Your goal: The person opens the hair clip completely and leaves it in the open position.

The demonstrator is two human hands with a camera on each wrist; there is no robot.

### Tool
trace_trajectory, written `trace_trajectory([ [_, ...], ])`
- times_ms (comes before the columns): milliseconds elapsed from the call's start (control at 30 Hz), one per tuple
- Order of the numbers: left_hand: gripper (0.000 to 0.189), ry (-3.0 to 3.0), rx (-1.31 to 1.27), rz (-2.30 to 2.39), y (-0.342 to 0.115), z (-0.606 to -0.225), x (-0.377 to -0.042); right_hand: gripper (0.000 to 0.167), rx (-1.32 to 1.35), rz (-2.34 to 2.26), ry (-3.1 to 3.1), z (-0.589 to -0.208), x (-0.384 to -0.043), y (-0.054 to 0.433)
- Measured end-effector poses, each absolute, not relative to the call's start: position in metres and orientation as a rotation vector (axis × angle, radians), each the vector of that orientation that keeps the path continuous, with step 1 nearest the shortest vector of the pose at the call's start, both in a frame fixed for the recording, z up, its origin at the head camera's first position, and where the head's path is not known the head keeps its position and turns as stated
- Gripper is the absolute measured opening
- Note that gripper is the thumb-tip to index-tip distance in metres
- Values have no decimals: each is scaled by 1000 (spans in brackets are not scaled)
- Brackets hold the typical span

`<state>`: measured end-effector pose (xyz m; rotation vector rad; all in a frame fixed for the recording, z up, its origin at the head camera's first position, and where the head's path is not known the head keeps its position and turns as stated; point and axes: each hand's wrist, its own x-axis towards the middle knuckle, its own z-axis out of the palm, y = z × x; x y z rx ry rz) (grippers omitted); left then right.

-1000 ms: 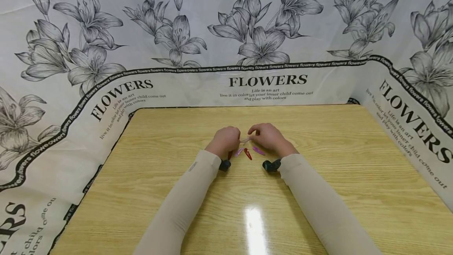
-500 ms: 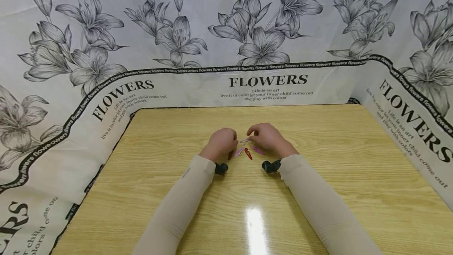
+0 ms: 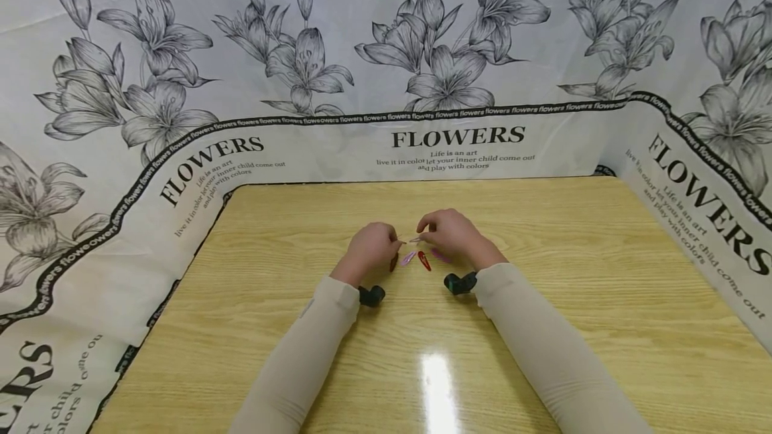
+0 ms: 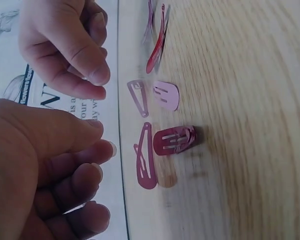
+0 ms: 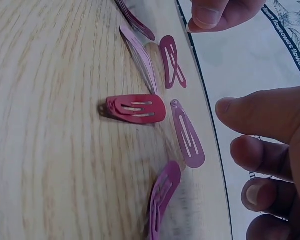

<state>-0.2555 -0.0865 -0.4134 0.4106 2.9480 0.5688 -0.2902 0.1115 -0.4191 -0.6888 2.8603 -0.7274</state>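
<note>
Several snap hair clips lie fanned out on the table between my two hands. In the head view, my left hand (image 3: 375,245) is at the left of the group, nearest a dark red hair clip (image 3: 394,262). My right hand (image 3: 451,232) is at the right, beside a purple hair clip (image 3: 440,256) that it partly covers. Between them are a pink hair clip (image 3: 408,258) and a red hair clip (image 5: 136,109). At the far side, a mauve hair clip (image 5: 189,135) and a maroon hair clip (image 5: 173,65) point toward each other. Both hands hold nothing, fingers loosely bent.
The wood-grain table (image 3: 289,233) stretches out on all sides of the clips. A white cloth printed with flowers (image 3: 338,146) hangs behind and along both sides. Dark wrist cameras (image 3: 460,283) sit under both wrists.
My left hand has drawn back left and slightly nearer, uncovering the far clips and more of the dark red clip. My right hand has shifted only slightly left.
</note>
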Motion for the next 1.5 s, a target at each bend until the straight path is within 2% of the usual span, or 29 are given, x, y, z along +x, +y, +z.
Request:
trace_trajectory([
  [533,24,2929,377,714,-103,-421,-244,17,-700,-725,2800,-417,-290,102],
  [967,40,2873,369,723,-111,-425,-236,13,-731,-676,2820,-420,-291,92],
  [1500,37,2853,368,777,-115,-434,-228,12,-724,-653,2817,-421,-285,79],
])
